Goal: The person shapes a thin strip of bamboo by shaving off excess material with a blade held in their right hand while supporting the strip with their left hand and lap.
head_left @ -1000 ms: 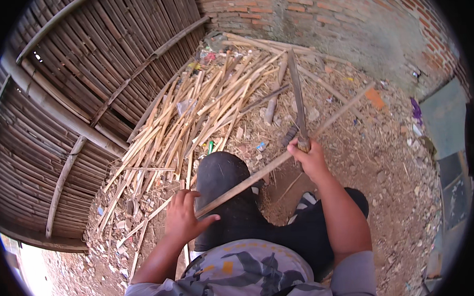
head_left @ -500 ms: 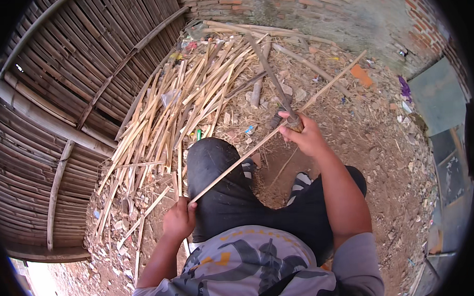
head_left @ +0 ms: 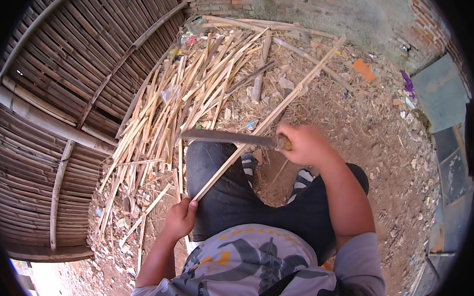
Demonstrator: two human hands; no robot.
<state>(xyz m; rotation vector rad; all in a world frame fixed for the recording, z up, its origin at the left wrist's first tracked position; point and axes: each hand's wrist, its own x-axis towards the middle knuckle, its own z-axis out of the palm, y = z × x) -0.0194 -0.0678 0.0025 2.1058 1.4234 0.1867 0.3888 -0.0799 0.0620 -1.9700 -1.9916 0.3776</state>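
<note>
A bamboo-slat wall (head_left: 90, 59) and a weathered brick wall (head_left: 365, 21) border littered dirt floor (head_left: 381, 153).

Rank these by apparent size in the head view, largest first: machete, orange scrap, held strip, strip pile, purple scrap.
1. Strip pile, covering the widest area
2. Held strip, clearly longer than the blade
3. Machete
4. Orange scrap and purple scrap, unranked: they look too alike in size

1 dark machete (head_left: 226, 137) crosses 1 slanting strip (head_left: 287, 101).
</note>
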